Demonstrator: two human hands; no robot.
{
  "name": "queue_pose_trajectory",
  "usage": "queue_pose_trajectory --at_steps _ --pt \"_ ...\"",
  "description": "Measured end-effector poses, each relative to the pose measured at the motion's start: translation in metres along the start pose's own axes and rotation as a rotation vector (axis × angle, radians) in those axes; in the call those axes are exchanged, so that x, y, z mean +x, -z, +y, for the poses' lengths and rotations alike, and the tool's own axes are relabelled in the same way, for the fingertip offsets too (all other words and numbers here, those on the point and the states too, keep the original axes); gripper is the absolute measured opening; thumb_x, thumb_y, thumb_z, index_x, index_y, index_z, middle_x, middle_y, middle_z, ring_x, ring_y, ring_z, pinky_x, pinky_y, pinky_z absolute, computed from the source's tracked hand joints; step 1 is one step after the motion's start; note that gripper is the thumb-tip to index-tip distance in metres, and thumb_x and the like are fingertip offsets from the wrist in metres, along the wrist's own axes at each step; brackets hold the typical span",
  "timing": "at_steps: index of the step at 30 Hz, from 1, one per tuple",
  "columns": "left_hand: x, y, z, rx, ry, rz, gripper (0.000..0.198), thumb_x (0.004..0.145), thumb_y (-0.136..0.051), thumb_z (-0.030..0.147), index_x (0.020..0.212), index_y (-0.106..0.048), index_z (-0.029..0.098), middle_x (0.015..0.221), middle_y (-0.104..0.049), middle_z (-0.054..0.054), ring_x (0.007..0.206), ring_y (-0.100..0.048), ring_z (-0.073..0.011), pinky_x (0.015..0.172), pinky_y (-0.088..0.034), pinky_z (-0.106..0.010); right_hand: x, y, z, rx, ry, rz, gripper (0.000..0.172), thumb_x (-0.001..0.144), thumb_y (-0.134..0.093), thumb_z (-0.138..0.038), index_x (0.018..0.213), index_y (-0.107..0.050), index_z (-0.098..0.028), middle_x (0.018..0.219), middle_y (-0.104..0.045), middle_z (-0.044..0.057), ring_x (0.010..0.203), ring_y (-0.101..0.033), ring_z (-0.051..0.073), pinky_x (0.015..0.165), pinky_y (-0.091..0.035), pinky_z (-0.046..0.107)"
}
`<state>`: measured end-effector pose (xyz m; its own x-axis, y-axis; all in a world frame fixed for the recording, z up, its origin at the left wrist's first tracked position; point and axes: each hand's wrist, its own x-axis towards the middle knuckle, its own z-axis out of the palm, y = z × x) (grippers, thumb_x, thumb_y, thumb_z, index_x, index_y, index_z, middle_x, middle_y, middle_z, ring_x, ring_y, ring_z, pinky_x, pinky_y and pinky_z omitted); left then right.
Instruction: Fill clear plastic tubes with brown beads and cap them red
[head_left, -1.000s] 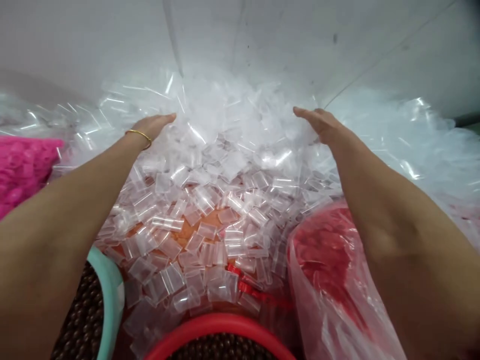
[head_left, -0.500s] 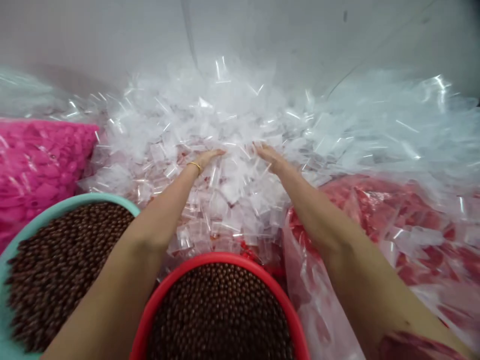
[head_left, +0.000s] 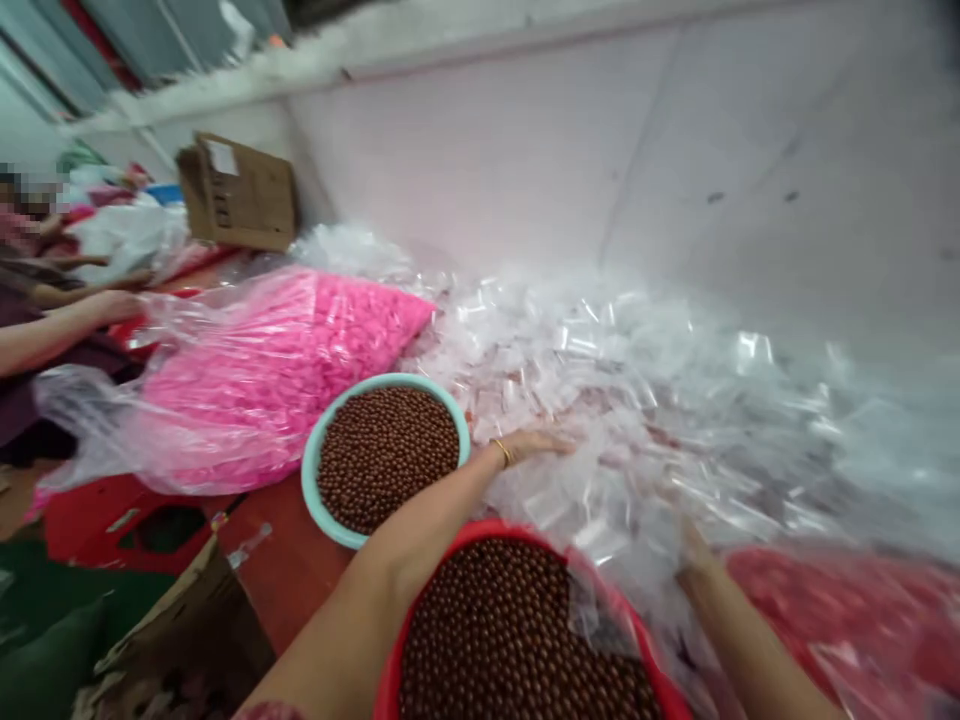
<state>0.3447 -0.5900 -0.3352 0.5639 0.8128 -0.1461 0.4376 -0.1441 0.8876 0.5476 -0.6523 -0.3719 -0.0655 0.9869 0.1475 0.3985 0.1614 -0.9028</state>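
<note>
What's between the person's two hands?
In the head view, a heap of clear plastic pieces lies between the left hand and the blurred right hand.

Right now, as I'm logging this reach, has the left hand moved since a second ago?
Yes. Judged against the red basin, the left hand has drawn back toward the body among the clear plastic pieces and is nearer the basin's far rim.
</note>
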Motion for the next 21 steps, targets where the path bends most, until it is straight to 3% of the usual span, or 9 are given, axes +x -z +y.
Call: queue_pose_trajectory --at_steps 4,9,11,15,21 --pt "-0.039 -0.003 0.015 -0.03 -0.029 0.02 0.046 0.075 -0.069 0.026 0.119 -0.06 0.014 0.122 -0.063 -0.008 0.112 -0.059 -0.0188 0.097 -0.047 -0.027 -0.031 -0.012 0.006 0.0 0.016 0.008 0.029 0.069 -0.049 -0.058 0.092 -0.064 -0.05 0.092 -0.071 0.007 0.086 -0.068 0.029 0.069 -0.052 0.05" --pt "-0.098 -0.015 0.021 0.232 -0.098 -0.01 0.054 0.065 -0.075 0.038 0.114 -0.062 0.019 0.12 -0.064 -0.008 0.112 -0.058 -0.0221 0.101 -0.042 -0.034 -0.071 -0.021 -0.021 -0.169 0.166 0.004 0.044 0.065 -0.063 -0.051 0.108 -0.055 -0.054 0.109 -0.067 0.005 0.102 -0.063 0.032 0.08 -0.053 0.055" --pt "-0.121 -0.02 0.022 0.389 -0.195 -0.04 0.054 0.066 -0.072 0.043 0.113 -0.063 0.018 0.114 -0.066 -0.01 0.109 -0.059 -0.0246 0.1 -0.042 -0.038 -0.088 -0.019 -0.039 -0.265 0.237 -0.098 0.052 0.069 -0.06 -0.048 0.12 -0.052 -0.046 0.119 -0.062 0.007 0.11 -0.059 0.031 0.086 -0.052 0.053" --pt "-0.156 -0.031 0.016 0.588 -0.38 0.011 0.053 0.074 -0.061 0.05 0.116 -0.06 0.019 0.125 -0.058 -0.014 0.116 -0.053 -0.028 0.105 -0.034 -0.049 -0.119 -0.017 -0.064 -0.505 0.188 -0.287 0.059 0.074 -0.051 -0.044 0.129 -0.049 -0.024 0.136 -0.049 0.011 0.123 -0.049 0.028 0.099 -0.045 0.048" --pt "-0.188 -0.057 -0.003 0.63 -0.554 0.005 0.07 0.071 -0.052 0.071 0.118 -0.057 0.019 0.134 -0.052 -0.016 0.125 -0.047 -0.028 0.11 -0.025 -0.049 -0.16 -0.036 -0.093 -0.738 0.016 -0.309 0.082 0.069 -0.058 -0.055 0.141 -0.035 -0.023 0.152 -0.026 0.01 0.135 -0.025 0.041 0.106 -0.015 0.066"
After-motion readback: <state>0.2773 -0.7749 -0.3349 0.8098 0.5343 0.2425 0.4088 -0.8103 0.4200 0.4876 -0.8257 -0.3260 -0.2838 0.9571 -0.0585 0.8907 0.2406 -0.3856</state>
